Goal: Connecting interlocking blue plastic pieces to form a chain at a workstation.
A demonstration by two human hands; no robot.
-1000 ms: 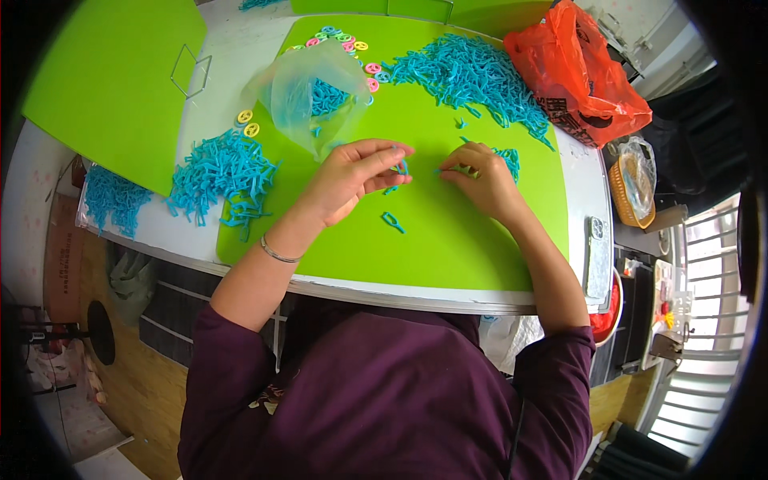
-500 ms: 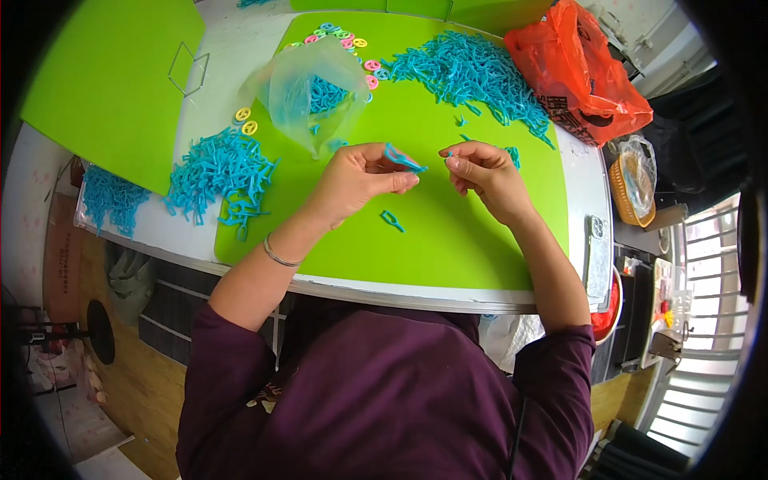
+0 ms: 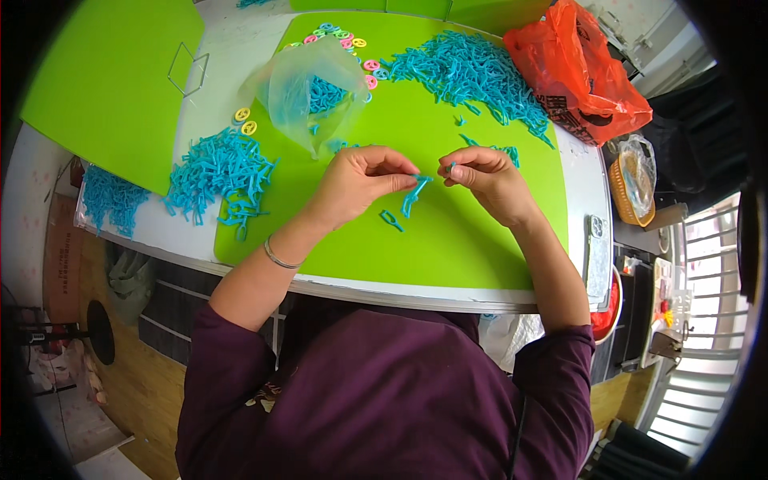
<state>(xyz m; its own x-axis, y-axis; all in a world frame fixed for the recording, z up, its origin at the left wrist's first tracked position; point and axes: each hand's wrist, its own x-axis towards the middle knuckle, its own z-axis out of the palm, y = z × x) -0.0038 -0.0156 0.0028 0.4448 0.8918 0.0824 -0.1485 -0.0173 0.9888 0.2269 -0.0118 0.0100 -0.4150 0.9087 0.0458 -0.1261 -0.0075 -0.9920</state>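
Observation:
My left hand point(image 3: 358, 184) is closed in a pinch on a blue forked plastic piece point(image 3: 413, 198), which hangs down from the fingertips over the green board point(image 3: 448, 256). Close by on the right, my right hand point(image 3: 494, 182) pinches a small blue plastic bit point(image 3: 453, 166); the fingers cover most of it. The two pieces are apart by a narrow gap. Just below my left fingertips, a blue looped plastic piece point(image 3: 391, 221) lies loose on the board.
Beyond my hands are a heap of blue plastic pieces point(image 3: 472, 76), a clear bag point(image 3: 308, 88) holding more, and coloured rings point(image 3: 372, 66). Another blue heap point(image 3: 220, 174) lies left. A red plastic bag point(image 3: 572, 72) stands far right; a phone point(image 3: 598, 252) lies at the right edge.
The forked piece in my left hand has swung from lying along the fingers to hanging downward. My right hand has dropped slightly, and both hands have come a little closer together.

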